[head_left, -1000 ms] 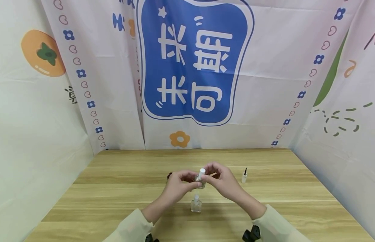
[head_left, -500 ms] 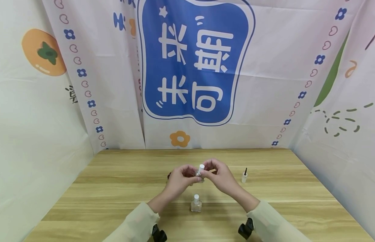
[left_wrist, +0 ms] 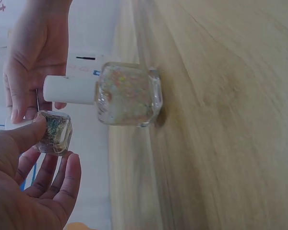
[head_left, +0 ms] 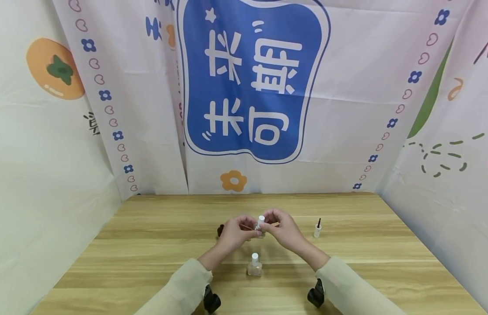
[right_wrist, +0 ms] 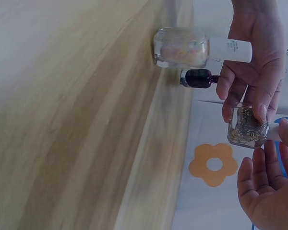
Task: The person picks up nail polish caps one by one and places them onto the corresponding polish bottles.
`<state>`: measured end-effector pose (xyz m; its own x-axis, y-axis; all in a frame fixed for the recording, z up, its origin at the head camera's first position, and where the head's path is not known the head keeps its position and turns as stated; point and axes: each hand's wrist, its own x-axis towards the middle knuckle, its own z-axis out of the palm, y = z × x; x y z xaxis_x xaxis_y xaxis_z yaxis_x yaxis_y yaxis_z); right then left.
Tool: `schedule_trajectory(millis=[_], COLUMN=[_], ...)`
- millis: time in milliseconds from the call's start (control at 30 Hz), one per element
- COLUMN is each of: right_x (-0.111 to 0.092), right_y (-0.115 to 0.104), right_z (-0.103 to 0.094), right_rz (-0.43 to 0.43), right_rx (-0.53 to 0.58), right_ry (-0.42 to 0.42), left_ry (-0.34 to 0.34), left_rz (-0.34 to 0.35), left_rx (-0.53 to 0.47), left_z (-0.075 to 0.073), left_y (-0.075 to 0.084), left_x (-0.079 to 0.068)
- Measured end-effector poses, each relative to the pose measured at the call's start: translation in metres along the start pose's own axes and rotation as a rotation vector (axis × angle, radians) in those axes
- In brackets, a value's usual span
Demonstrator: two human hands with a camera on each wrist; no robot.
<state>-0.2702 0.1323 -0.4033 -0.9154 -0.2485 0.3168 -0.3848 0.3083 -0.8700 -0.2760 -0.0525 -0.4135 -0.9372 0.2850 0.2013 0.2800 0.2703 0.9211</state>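
A small nail polish bottle with glitter (left_wrist: 55, 132) is held up above the table between both hands. My left hand (head_left: 234, 234) pinches its glass body between thumb and fingers. The right hand (head_left: 282, 230) pinches the white cap (head_left: 261, 219) at its top; the cap sits at the bottle's neck, and whether it is screwed tight I cannot tell. Nearer the body, a second nail polish bottle (head_left: 254, 267) with pale multicoloured flecks stands upright on the table, its white cap on. Neither hand touches that one.
On the right of the wooden table (head_left: 157, 245) a white cap stands with its dark brush (head_left: 317, 228) pointing up. Behind the left hand is a dark red bottle (right_wrist: 199, 78), uncapped as far as visible. Printed cloth walls (head_left: 346, 109) enclose the back and sides.
Over the last second both hands have risen slightly and moved a little away from the body with the glitter bottle. The standing bottle has come into fuller view.
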Motion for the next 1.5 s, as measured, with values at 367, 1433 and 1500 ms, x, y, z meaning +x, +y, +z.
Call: schedule_trajectory(millis=[367, 1433, 1500], right_x=[0.005, 0.007, 0.008], right_y=[0.016, 0.032, 0.033], right_z=[0.002, 0.013, 0.013], right_rz=[0.002, 0.137, 0.146], right_rx=[-0.028, 0.034, 0.025], right_ry=[-0.001, -0.019, -0.028], left_ry=[-0.002, -0.036, -0.036], left_rz=[-0.018, -0.1, -0.112], left_rx=[0.059, 0.152, 0.151], left_z=[0.006, 0.012, 0.012], left_y=[-0.012, -0.024, -0.025], left_x=[0.009, 0.016, 0.016])
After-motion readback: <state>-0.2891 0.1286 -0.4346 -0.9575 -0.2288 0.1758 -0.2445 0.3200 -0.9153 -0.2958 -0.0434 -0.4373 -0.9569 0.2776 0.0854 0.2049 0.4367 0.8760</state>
